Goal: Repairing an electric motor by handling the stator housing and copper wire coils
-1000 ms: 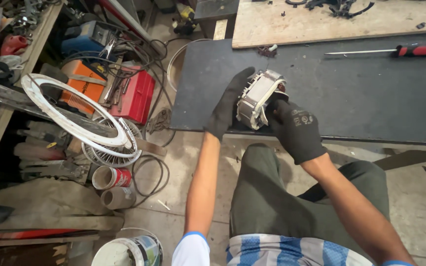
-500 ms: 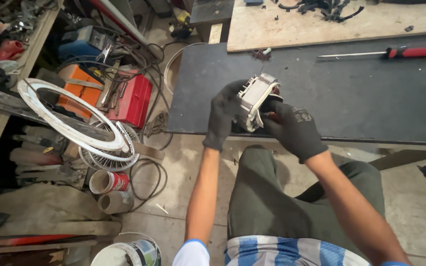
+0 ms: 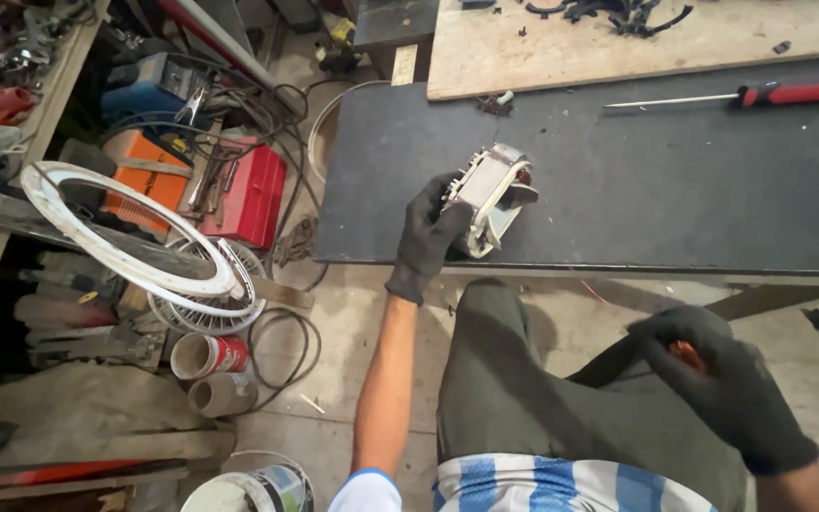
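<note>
A: so what's on the left? Floor's a mess: white ring (image 3: 125,232), red toolbox (image 3: 253,194), cans.

B: yep. Then the left hand (image 3: 428,237), gloved, is wrapped around the motor stator (image 3: 490,194) at the near edge of the dark bench (image 3: 675,190).

A: and the right hand (image 3: 727,389)?

B: holding nothing, fingers loosely curled, down by the knee. Red-handled screwdriver (image 3: 741,95) sits further back.

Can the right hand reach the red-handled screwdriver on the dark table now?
Probably yes: the right hand is free near the knee, and the dark table is bare around the screwdriver.
</note>
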